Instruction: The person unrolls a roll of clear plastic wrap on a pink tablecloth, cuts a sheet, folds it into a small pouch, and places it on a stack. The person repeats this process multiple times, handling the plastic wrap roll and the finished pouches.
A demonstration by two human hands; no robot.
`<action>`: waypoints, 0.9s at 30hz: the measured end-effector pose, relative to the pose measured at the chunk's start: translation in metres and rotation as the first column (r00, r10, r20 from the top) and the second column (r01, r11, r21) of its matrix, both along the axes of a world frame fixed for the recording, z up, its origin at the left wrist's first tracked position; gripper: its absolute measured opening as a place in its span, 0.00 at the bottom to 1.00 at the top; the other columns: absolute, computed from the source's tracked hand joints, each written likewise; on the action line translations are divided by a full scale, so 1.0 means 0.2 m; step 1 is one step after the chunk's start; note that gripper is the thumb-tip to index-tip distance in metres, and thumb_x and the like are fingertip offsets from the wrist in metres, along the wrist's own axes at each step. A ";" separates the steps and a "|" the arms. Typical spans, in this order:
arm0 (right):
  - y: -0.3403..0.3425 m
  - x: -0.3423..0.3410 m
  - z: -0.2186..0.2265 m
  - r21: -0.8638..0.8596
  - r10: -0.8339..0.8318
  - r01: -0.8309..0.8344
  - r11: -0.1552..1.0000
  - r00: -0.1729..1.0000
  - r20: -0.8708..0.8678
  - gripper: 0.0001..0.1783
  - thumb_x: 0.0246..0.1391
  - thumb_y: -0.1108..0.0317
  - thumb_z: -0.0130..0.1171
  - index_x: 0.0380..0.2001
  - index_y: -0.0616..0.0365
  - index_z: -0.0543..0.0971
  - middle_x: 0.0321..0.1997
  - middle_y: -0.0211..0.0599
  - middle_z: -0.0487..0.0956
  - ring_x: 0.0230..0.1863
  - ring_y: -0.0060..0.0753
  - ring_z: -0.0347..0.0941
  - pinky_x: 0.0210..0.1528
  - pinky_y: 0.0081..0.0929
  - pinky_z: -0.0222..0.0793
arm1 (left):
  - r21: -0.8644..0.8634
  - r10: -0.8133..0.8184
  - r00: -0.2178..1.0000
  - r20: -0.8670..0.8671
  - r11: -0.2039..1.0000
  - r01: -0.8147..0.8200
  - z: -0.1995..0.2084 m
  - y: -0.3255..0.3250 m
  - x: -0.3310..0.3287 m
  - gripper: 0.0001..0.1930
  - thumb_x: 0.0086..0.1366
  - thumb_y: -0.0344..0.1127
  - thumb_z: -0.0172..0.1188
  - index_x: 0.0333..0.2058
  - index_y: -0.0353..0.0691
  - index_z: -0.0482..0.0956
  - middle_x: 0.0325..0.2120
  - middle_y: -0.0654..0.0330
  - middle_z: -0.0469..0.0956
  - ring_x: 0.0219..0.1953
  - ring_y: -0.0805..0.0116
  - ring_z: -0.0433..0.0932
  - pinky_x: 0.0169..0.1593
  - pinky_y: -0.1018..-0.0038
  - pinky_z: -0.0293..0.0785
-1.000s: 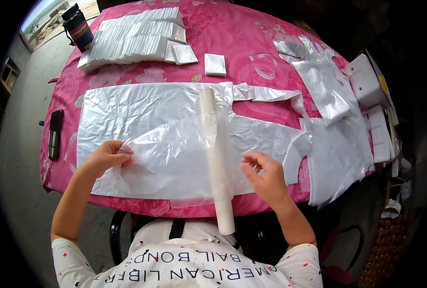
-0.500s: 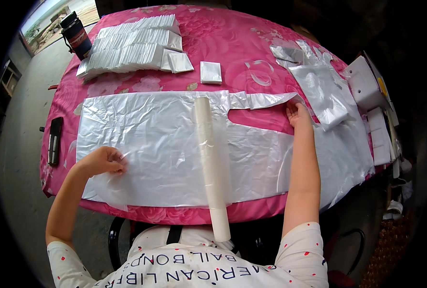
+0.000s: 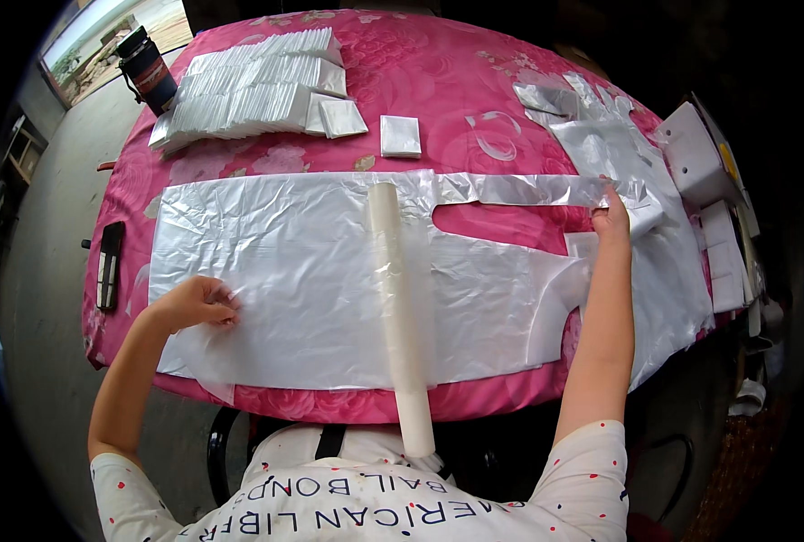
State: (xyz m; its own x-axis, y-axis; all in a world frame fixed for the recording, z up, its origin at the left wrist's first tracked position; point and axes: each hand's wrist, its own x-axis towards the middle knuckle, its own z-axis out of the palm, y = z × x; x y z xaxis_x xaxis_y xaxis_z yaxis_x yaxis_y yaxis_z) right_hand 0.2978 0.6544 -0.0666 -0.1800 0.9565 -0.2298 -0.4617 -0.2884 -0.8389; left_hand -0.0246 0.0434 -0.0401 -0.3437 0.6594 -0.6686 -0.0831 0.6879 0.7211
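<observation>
A thin, whitish see-through plastic apron lies spread across the table, with a curved cut-out and a long strap at its right part. My right hand is closed on the far end of that strap, holding it out straight to the right. At the left part of the apron, my left hand is closed with curled fingers, pinching the thin film. A long pale roll rests across the apron's middle, its near end jutting past the table edge toward me.
Rows of folded plastic packets stand at the far left, with a single packet nearby. A dark flask is beside them. More loose plastic film and white boxes are on the right. A black-handled tool lies at the left edge.
My right hand has moved to the right, drawing the strap out straighter. The lower right part of the apron now shows a curved edge. My left hand and the roll have barely moved.
</observation>
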 end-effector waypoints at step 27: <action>-2.09 0.30 0.18 -0.230 0.301 -0.875 0.427 -0.102 0.948 0.27 0.41 0.48 0.61 0.30 0.66 0.74 0.24 0.50 0.78 0.28 0.49 0.76 0.33 0.39 0.72 | -0.016 -0.017 0.997 -0.071 1.000 0.016 0.02 -0.05 -0.16 0.06 0.54 0.27 0.57 0.32 0.33 0.76 0.26 0.59 0.78 0.27 0.75 0.78 0.32 0.81 0.73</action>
